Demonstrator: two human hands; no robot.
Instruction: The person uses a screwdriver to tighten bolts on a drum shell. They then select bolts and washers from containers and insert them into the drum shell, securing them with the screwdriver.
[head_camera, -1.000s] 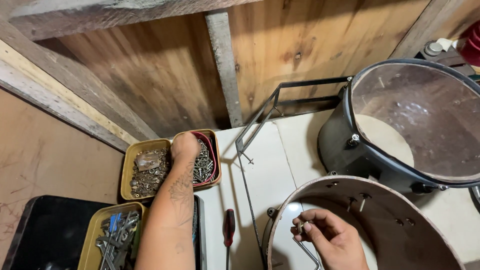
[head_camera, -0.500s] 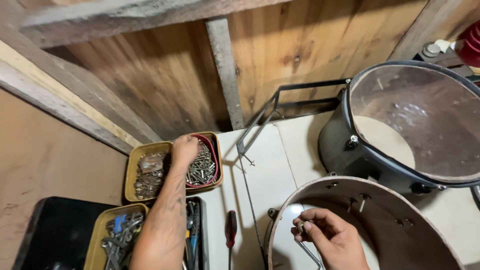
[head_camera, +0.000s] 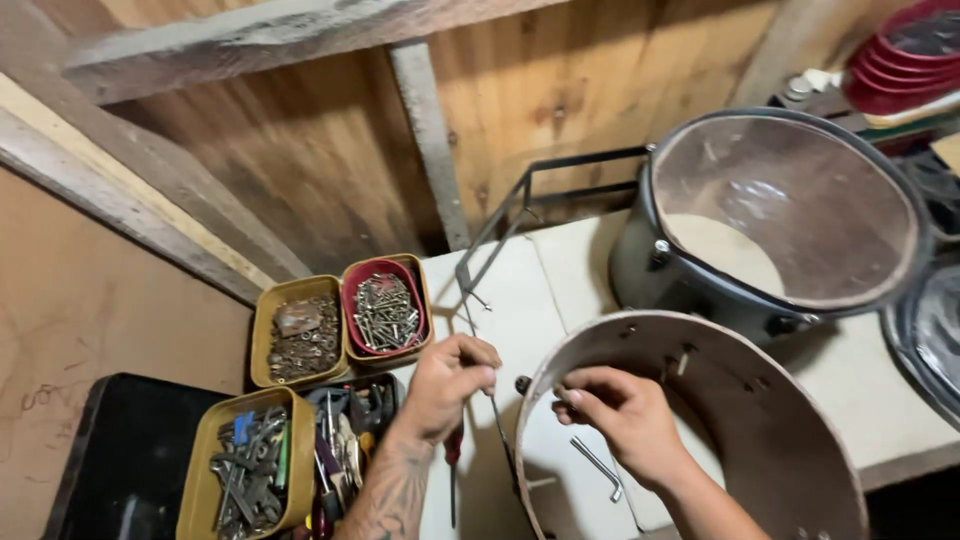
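Wooden shell: bare round wooden drum shell (head_camera: 790, 430) on the white tabletop (head_camera: 510, 300); rigid, light, best gripped at the rim.
Right hand (head_camera: 625, 420): fingers pinched together inside that rim, on something too small to tell.
Left hand (head_camera: 445, 385): fingertips closed on small hardware just outside the shell.
Beyond: red tin of screws (head_camera: 385, 312).

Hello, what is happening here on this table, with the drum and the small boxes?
A person works on a bare drum shell lying on a white table. The left hand is outside the shell's rim with fingers pinched together; whatever it holds is too small to tell. The right hand is inside the shell. Tins of screws and other hardware stand to the left, and a finished drum stands behind.
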